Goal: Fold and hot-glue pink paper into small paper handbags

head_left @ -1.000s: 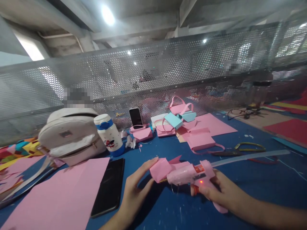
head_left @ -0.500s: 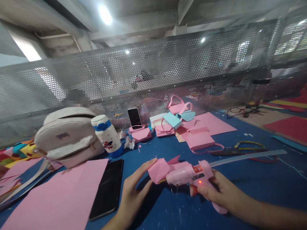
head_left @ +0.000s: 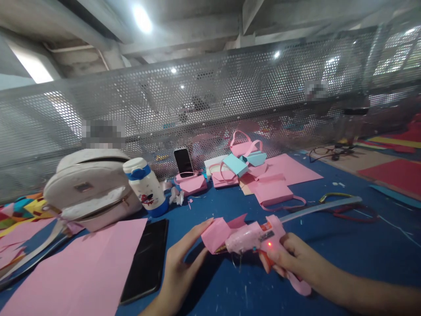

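While left grip (head_left: 179, 258) pinches one folded pink paper (head_left: 214, 235), right grip (head_left: 296, 256) clasps one glue gun (head_left: 245, 238).

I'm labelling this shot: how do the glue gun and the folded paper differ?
The glue gun is in the right hand; the folded paper is in the left hand. The glue gun has a rounded body and a handle; the folded paper has creased, flat faces. The glue gun shows a lit red light; the folded paper shows none. Both are mainly pink.
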Demonstrator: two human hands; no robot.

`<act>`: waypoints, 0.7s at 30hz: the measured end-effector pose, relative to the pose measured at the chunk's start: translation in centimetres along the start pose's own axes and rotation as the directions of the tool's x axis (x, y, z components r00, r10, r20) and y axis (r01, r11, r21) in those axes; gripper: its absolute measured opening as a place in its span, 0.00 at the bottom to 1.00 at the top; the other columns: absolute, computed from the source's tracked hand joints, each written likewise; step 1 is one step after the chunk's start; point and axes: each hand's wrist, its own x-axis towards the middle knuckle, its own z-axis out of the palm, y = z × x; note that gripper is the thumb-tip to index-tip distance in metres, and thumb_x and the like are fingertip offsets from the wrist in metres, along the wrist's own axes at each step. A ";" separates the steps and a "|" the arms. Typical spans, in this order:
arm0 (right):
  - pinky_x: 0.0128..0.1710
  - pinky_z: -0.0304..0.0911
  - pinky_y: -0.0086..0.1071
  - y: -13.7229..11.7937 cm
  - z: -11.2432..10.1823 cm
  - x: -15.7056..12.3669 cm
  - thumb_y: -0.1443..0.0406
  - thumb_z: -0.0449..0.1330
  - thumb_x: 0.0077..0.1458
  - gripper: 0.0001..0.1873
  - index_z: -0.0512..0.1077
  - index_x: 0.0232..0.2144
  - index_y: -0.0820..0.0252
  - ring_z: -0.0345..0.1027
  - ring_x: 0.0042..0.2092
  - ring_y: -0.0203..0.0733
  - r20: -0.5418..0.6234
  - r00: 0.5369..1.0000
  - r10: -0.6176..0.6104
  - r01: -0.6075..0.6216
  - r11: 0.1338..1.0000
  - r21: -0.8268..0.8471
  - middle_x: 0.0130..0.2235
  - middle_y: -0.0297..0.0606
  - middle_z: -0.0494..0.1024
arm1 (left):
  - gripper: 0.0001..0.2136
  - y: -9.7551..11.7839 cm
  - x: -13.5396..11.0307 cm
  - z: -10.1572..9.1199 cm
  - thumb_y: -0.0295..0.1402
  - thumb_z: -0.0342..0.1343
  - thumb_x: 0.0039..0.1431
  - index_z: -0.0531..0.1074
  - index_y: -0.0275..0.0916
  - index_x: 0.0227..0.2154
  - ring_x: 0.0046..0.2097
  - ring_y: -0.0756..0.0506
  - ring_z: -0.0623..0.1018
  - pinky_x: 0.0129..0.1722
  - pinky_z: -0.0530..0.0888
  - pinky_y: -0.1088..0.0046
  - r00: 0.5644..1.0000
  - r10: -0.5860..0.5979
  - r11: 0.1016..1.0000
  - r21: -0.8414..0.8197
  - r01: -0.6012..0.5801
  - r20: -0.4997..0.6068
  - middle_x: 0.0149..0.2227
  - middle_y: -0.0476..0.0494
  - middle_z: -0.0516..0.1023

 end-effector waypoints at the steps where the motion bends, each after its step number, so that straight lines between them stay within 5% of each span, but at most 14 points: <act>1: 0.30 0.60 0.29 0.0 0.0 0.0 0.35 0.49 0.55 0.37 0.76 0.28 0.62 0.56 0.26 0.34 0.014 1.000 0.000 0.000 1.000 0.009 0.24 0.31 0.63 | 0.17 0.0 0.0 0.0 0.31 0.61 0.61 0.75 0.47 0.52 0.49 0.45 0.82 0.51 0.76 0.75 1.000 -0.003 1.000 0.004 0.003 0.001 0.50 0.47 0.81; 21: 0.27 0.58 0.28 -0.4 0.3 -0.5 0.34 0.52 0.52 0.34 0.65 0.25 0.59 0.55 0.26 0.33 0.011 0.997 0.077 -0.078 0.995 0.057 0.25 0.30 0.61 | 0.16 -0.1 -0.2 -0.1 0.32 0.60 0.62 0.76 0.43 0.52 0.49 0.42 0.82 0.50 0.78 0.68 1.000 0.000 0.999 0.034 0.000 0.008 0.50 0.42 0.81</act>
